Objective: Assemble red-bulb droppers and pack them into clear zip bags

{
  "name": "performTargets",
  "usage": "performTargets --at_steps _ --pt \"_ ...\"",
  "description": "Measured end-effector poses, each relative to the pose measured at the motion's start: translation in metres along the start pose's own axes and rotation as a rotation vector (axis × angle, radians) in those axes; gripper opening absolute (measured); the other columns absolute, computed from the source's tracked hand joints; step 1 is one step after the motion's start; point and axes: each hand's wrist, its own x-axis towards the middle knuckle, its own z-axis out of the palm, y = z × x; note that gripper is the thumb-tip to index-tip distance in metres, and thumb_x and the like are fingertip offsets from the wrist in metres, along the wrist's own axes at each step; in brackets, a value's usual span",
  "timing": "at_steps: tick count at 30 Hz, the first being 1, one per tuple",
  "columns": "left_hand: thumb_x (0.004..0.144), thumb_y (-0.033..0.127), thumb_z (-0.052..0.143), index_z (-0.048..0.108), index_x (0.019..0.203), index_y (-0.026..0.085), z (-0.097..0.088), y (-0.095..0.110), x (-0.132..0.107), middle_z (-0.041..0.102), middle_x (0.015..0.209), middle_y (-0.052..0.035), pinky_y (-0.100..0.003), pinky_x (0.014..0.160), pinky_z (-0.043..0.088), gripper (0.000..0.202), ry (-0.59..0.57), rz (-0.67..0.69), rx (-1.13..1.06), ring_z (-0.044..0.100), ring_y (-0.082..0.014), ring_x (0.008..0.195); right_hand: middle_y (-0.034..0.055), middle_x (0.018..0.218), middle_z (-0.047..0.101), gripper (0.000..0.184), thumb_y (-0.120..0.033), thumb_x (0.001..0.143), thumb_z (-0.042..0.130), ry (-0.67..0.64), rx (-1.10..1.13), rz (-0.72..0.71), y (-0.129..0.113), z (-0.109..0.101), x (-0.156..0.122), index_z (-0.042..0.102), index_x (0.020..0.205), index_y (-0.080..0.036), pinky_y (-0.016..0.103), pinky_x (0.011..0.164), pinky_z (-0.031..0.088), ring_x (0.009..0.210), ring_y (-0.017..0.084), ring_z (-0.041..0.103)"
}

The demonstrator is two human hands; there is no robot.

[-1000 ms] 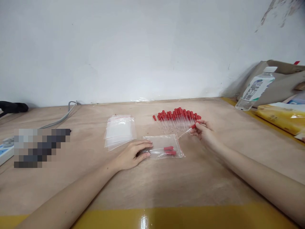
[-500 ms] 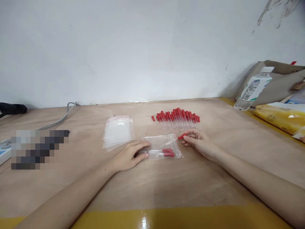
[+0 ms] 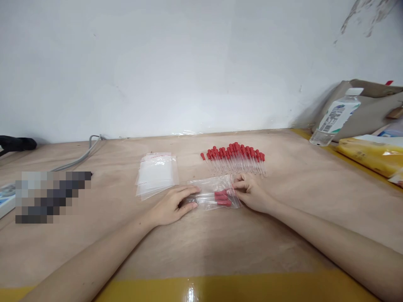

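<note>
A clear zip-lock bag (image 3: pixel 208 183) lies flat in front of me, its red-lined mouth facing right. Inside are 3 glass droppers with red rubber bulbs (image 3: pixel 223 203), side by side with their tubes pointing left. My left hand (image 3: pixel 173 204) holds the closed left end of the bag, thumb and fingers on either side of the tubes. At the mouth, my right hand (image 3: pixel 250 193) has its fingers bent together on the bag's edge, near the bulbs; the fingertips are partly hidden.
Behind the bag lies a row of several red-bulbed droppers (image 3: pixel 234 156). A stack of flat clear bags (image 3: pixel 157 172) is at left. A tilted water bottle (image 3: pixel 335 117), a yellow package (image 3: pixel 371 155) and a grey-brown bag (image 3: pixel 374 107) stand right. A grey cable (image 3: pixel 77 159) runs at far left.
The dropper that my right hand held at the bag's mouth is now inside beside the other two. My right hand has moved slightly left onto the mouth; my left hand has stayed put.
</note>
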Motion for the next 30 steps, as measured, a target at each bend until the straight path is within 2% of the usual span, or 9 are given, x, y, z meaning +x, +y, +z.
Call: performTargets --at_steps 2,4,7,9,12,16,20,25,30 --pt "0.087 0.034 0.050 0.055 0.118 0.022 0.000 0.000 0.000 0.061 0.118 -0.0065 -0.038 0.094 0.044 0.034 -0.004 0.001 -0.006 0.054 -0.0210 0.111 0.0024 0.074 0.059 0.020 -0.031 0.079 0.054 -0.030 -0.064 -0.018 -0.001 -0.006 0.001 0.071 0.072 -0.025 0.030 0.068 0.042 0.074 0.016 0.053" --pt "0.086 0.033 0.051 0.056 0.117 0.021 0.001 -0.001 0.000 0.060 0.118 -0.0065 -0.038 0.095 0.044 0.033 -0.004 -0.004 -0.010 0.054 -0.0209 0.112 0.0022 0.075 0.062 0.017 -0.028 0.077 0.055 -0.021 -0.072 0.058 0.001 -0.013 0.007 0.071 0.073 -0.024 0.029 0.067 0.042 0.073 0.016 0.054" --pt "0.086 0.033 0.052 0.057 0.116 0.021 0.001 -0.001 0.000 0.061 0.118 -0.0067 -0.038 0.095 0.044 0.033 0.002 -0.006 -0.021 0.054 -0.0209 0.112 0.0014 0.073 0.065 0.014 -0.029 0.074 0.057 0.061 -0.057 0.214 0.006 -0.021 0.026 0.069 0.073 -0.022 0.026 0.060 0.041 0.067 0.015 0.056" --pt "0.086 0.033 0.052 0.058 0.115 0.022 0.001 -0.001 0.000 0.061 0.118 -0.0066 -0.038 0.095 0.044 0.032 0.006 -0.001 -0.028 0.054 -0.0208 0.112 0.0004 0.070 0.066 0.014 -0.030 0.073 0.058 0.112 -0.090 0.247 0.007 -0.021 0.045 0.068 0.072 -0.021 0.025 0.060 0.040 0.065 0.014 0.056" --pt "0.086 0.033 0.051 0.058 0.115 0.021 0.001 -0.001 0.000 0.061 0.118 -0.0071 -0.039 0.095 0.045 0.032 0.011 0.009 -0.034 0.054 -0.0207 0.112 0.0005 0.073 0.067 0.013 -0.027 0.073 0.057 0.151 -0.192 0.277 0.004 -0.014 0.076 0.069 0.074 -0.022 0.026 0.067 0.041 0.070 0.015 0.059" --pt "0.086 0.032 0.052 0.059 0.114 0.021 0.002 -0.001 0.000 0.061 0.118 -0.0079 -0.039 0.094 0.045 0.031 0.020 0.024 -0.028 0.054 -0.0212 0.112 0.0028 0.082 0.069 0.020 -0.033 0.078 0.052 0.206 -0.398 0.351 0.002 0.000 0.117 0.070 0.081 -0.025 0.037 0.084 0.034 0.084 0.020 0.059" --pt "0.086 0.031 0.052 0.059 0.114 0.021 0.002 -0.002 0.000 0.061 0.118 -0.0076 -0.039 0.095 0.045 0.031 0.021 0.032 -0.037 0.054 -0.0209 0.112 0.0106 0.096 0.065 0.030 -0.037 0.083 0.045 0.214 -0.538 0.344 0.008 0.010 0.146 0.071 0.087 -0.022 0.042 0.084 0.032 0.095 0.026 0.054" --pt "0.087 0.030 0.052 0.058 0.114 0.019 0.003 -0.003 0.000 0.060 0.118 -0.0085 -0.038 0.096 0.044 0.031 0.006 0.024 -0.046 0.053 -0.0202 0.113 0.0125 0.102 0.061 0.031 -0.039 0.083 0.046 0.158 -0.535 0.400 0.012 0.013 0.158 0.071 0.086 -0.021 0.043 0.086 0.031 0.102 0.027 0.050" --pt "0.087 0.030 0.051 0.058 0.115 0.020 0.002 -0.003 -0.001 0.060 0.119 -0.0078 -0.038 0.096 0.044 0.031 0.005 0.025 -0.043 0.053 -0.0203 0.113 0.0096 0.099 0.063 0.024 -0.035 0.082 0.049 0.247 -0.315 0.409 0.011 -0.003 0.151 0.066 0.086 -0.019 0.042 0.087 0.035 0.098 0.025 0.053"
